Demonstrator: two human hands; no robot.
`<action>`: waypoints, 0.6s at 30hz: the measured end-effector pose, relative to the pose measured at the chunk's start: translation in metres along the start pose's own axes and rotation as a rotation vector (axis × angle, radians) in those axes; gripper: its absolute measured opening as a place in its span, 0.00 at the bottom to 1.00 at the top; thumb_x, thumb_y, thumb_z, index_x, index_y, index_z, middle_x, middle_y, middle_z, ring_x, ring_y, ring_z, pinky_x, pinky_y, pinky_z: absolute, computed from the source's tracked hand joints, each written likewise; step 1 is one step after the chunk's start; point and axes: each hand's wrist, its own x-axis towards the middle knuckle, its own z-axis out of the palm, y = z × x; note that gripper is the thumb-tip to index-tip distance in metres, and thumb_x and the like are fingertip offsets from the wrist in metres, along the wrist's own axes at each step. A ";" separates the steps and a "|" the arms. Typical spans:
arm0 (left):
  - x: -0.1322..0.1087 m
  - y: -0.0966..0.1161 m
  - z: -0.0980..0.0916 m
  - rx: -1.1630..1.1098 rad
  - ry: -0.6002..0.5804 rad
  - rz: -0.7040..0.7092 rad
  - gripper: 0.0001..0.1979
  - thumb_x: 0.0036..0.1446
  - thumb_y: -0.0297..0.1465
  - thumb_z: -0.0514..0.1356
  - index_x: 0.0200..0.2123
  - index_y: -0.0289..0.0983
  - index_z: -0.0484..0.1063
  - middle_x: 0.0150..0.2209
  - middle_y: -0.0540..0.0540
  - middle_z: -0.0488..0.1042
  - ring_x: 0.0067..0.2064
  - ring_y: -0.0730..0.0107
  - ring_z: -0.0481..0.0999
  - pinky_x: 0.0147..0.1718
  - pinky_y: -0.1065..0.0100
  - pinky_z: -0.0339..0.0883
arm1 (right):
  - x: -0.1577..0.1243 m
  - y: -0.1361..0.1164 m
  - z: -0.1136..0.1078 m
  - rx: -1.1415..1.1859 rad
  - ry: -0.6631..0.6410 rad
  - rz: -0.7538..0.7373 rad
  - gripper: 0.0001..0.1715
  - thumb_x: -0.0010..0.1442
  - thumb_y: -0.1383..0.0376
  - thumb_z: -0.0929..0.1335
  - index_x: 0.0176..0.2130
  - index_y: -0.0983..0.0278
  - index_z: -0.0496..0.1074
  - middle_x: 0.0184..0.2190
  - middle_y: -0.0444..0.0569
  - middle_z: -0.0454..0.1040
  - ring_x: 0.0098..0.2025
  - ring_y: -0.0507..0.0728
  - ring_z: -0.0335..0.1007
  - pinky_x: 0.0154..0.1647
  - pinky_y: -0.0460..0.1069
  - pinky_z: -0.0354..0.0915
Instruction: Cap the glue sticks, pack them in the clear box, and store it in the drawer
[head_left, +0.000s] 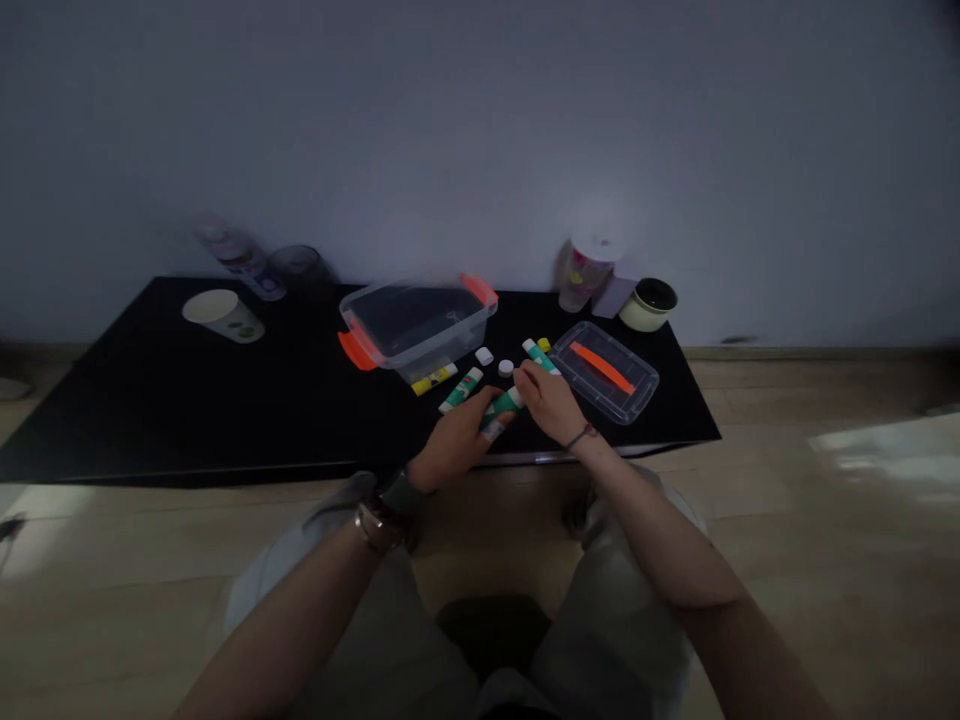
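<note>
My left hand (456,437) is closed around a green-and-white glue stick (504,403) just above the table's front edge. At the stick's white upper end, the fingers of my right hand (550,404) are pinched; whether they grip a cap or the tube is hidden. Beside my left hand lies another green glue stick (460,391), with a yellow glue stick (434,379) farther left. A third green glue stick (540,356) lies partly behind my right hand, close to a yellow cap (544,344). Two white caps, one squarish cap (484,356) and one round cap (506,368), rest between them.
A clear plastic box (442,350) with orange latches stands behind the sticks. Its clear lid (641,392) lies at right. Along the wall are a lidded cup (583,275), a cream pot (645,312), a dark bowl (298,268) and a tilted bottle (251,268). A paper cup (223,316) leans at left.
</note>
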 end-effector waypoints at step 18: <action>-0.001 0.004 -0.019 0.261 0.132 0.226 0.14 0.61 0.35 0.59 0.48 0.37 0.71 0.50 0.38 0.72 0.53 0.55 0.71 0.54 0.55 0.64 | -0.020 -0.005 -0.001 -0.257 0.078 -0.128 0.24 0.69 0.48 0.59 0.48 0.63 0.68 0.29 0.50 0.75 0.29 0.57 0.71 0.27 0.48 0.52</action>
